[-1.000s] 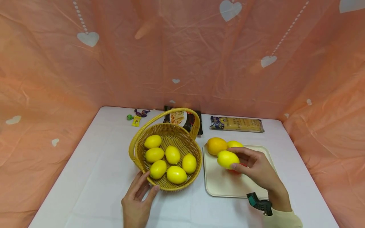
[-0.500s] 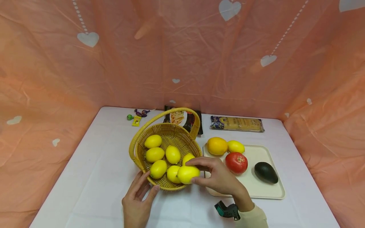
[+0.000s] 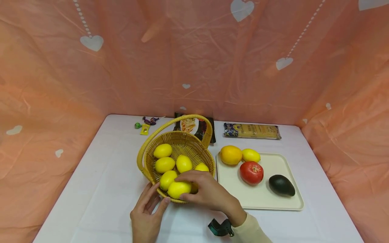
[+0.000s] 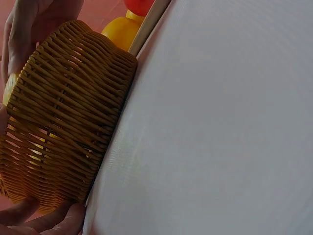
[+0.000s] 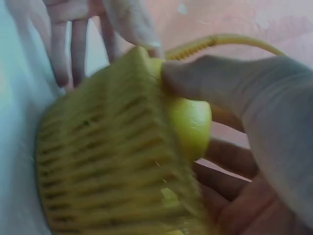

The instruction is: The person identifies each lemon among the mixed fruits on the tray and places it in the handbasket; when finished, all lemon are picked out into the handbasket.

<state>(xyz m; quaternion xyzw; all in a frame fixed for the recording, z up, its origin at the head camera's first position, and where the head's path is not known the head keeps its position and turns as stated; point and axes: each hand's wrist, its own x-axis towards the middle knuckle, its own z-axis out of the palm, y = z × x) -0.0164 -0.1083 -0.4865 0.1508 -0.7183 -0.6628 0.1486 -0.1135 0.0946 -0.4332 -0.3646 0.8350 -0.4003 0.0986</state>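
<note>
My right hand (image 3: pixel 209 192) pinches a yellow lemon (image 3: pixel 179 190) between thumb and fingers, low over the front of a woven basket (image 3: pixel 194 150). In the right wrist view this lemon (image 5: pixel 190 125) shows just inside the rim, with the thumb across it. Several other lemons (image 3: pixel 164 165) lie in the basket; the hand partly covers those at the front right. My left hand (image 3: pixel 147 212) rests against the basket's front left, fingers spread along the outside and thumb at the rim. Its fingertips touch the wicker wall (image 4: pixel 63 112) in the left wrist view.
Right of the basket, a cream tray (image 3: pixel 273 202) bears an orange (image 3: pixel 231 155), a lemon (image 3: pixel 251 155), a red tomato (image 3: pixel 251 173) and a dark avocado (image 3: pixel 281 185). Behind lie a noodle packet (image 3: pixel 252 131), a black food packet (image 3: pixel 189 125) and small candies (image 3: pixel 145 129).
My right hand has carried the lemon leftward from above the tray to inside the basket's front, uncovering the tomato and avocado. The left hand has stayed at the basket.
</note>
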